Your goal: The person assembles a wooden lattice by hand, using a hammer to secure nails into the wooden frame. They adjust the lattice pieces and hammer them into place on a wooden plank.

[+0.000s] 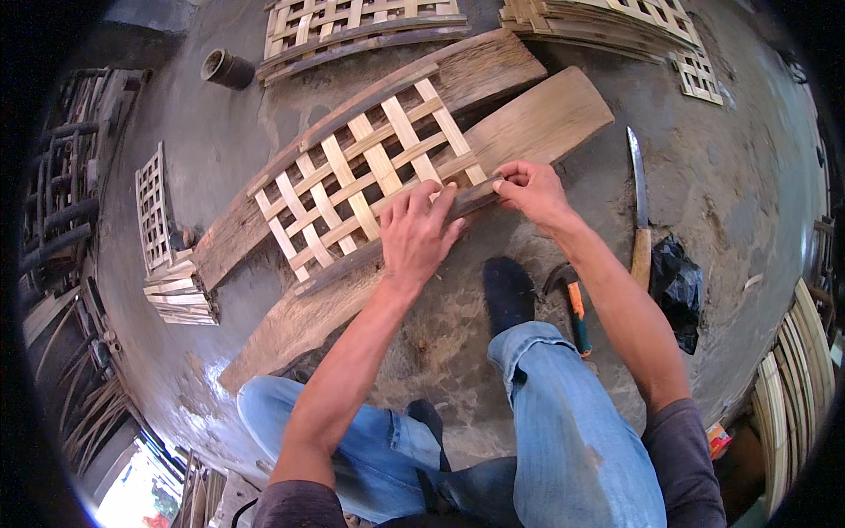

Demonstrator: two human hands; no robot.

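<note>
A woven lattice panel [359, 167] of pale flat slats lies across two thick wooden planks [539, 121]. Dark strips edge it along its far and near long sides. My left hand [415, 231] is bent over the near dark edge strip [471, 201], fingers on its far side and thumb on the near side. At that strip's right end, my right hand [535, 195] pinches with thumb and forefinger. Whether something small is also in the right fingertips cannot be seen.
Right of my knee lie a hammer [577, 317], a long knife [639, 198] and a black plastic bag [676, 295]. Finished-looking lattice panels [365, 19] are at the far side, with a stack [598, 31] beside them. A short tube [227, 69] and a small lattice [153, 211] are left.
</note>
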